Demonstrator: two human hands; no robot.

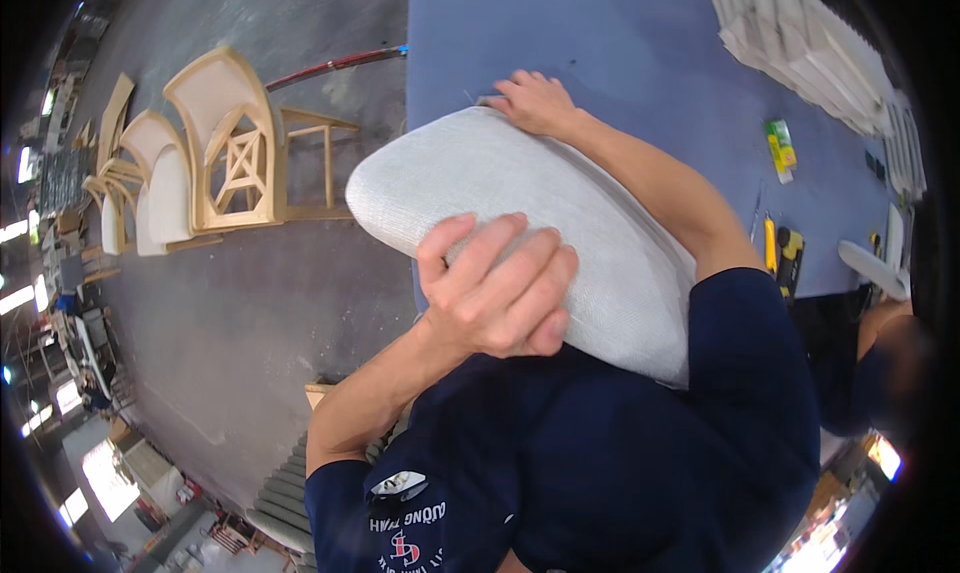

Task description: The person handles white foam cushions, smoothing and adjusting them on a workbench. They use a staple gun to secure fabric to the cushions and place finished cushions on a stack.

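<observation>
A pale grey, fabric-covered chair seat pad [440, 168] with rounded corners is held tilted in front of my body, over the near left side of the blue-topped table [620, 33]. My left hand [500, 288] lies against its near edge, the fingers curled into a fist. What these fingers hold, if anything, is hidden. Across the pad reaches my right arm, and my right hand [535, 103] is closed at the far corner. A small dark bit shows beside its fingertips. The underside of the pad cannot be seen.
Several pale padded pieces [800, 48] are stacked at the table's far right. A green-and-yellow box [780, 151], a yellow cutter [770, 243] and a black-and-yellow tool [790, 263] lie to the right. Wooden chairs [240, 153] stand on the left floor. Another person's arm [885, 328] shows at the right.
</observation>
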